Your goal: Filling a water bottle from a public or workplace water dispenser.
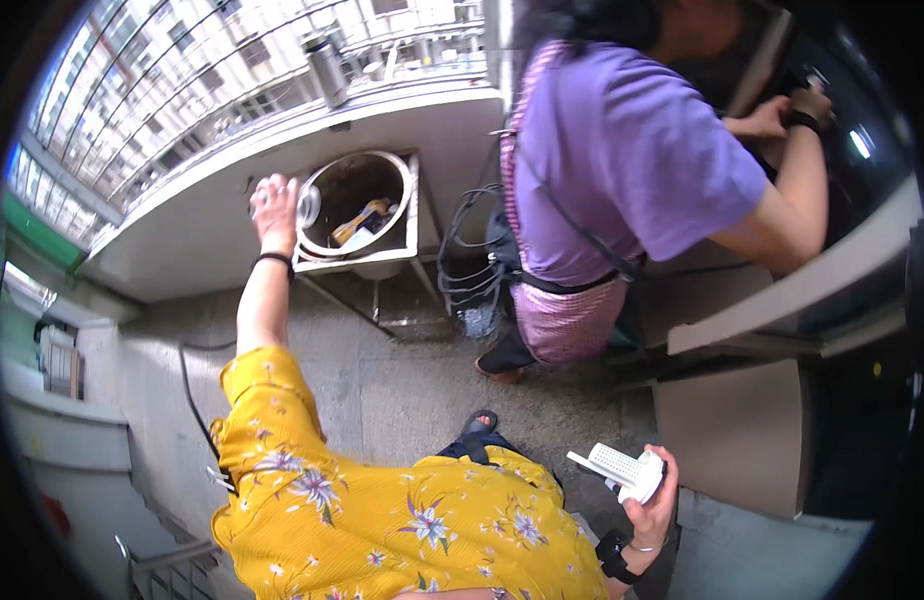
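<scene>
My left arm reaches out to the far left, and my left hand point(275, 212) grips a clear, round plastic cup or lid point(309, 206) at the left rim of a round bin point(410, 190). Inside the bin lie a yellow-brown wrapper point(360, 220) and some pale scraps. Low on the right, my right hand point(654, 512) is closed around a white plastic part point(627, 472). This part has a round base and a flat perforated tongue that points left; its exact kind I cannot make out.
The bin rests in a metal stand point(414, 240) against a low wall under a barred window. A co-worker in a purple shirt point(622, 150) stands close on the right, hands at a dark surface. Black cables point(472, 250) hang behind them. A brown panel point(732, 430) is at right.
</scene>
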The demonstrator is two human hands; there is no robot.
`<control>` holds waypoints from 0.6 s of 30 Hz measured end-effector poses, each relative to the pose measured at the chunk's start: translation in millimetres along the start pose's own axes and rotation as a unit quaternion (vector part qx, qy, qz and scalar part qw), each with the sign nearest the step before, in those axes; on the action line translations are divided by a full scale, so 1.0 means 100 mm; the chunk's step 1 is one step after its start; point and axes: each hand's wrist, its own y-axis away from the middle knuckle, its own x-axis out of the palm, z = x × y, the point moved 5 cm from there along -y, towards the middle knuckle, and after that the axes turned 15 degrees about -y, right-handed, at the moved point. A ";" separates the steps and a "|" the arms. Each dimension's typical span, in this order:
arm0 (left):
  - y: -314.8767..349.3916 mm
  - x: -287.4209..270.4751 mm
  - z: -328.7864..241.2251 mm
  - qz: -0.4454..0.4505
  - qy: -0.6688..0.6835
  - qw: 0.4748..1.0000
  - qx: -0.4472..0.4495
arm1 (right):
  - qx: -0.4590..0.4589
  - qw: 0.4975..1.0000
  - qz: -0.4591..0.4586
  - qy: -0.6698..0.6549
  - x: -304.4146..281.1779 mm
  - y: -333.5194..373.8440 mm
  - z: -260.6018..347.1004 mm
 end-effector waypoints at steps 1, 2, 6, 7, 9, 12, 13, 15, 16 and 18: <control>0.17 0.26 0.02 -0.028 0.065 0.998 -0.004 | 0.002 1.000 0.020 0.015 -0.06 0.00 -0.03; 0.41 0.59 0.16 -0.040 0.091 0.995 -0.027 | 0.003 0.999 0.041 0.030 -0.13 -0.01 0.00; 0.90 0.23 -0.42 0.336 -0.012 0.931 0.140 | 0.008 1.000 0.020 0.012 -0.42 0.09 0.19; 1.22 0.26 -0.43 0.400 0.015 0.902 0.162 | 0.020 0.999 0.026 -0.002 -0.54 0.10 0.34; 1.60 -0.20 -0.69 0.443 0.046 0.829 0.337 | 0.012 0.999 0.024 -0.019 -0.78 0.15 0.41; 2.02 -0.95 -1.54 0.430 0.343 0.691 0.470 | -0.047 0.999 0.005 0.018 -1.22 0.36 0.63; 2.13 -1.42 -1.85 0.415 0.418 0.652 0.478 | -0.049 0.999 -0.009 0.022 -1.34 0.41 0.71; 2.19 -2.90 -2.39 0.393 0.559 0.536 0.495 | -0.060 0.997 -0.031 0.028 -1.70 0.55 0.91; 2.17 -3.57 -2.52 0.406 0.610 0.480 0.482 | -0.071 0.996 -0.044 0.022 -1.86 0.63 0.96; 2.13 -4.57 -2.83 0.336 0.727 0.331 0.499 | -0.088 0.994 -0.059 0.013 -2.05 0.75 1.07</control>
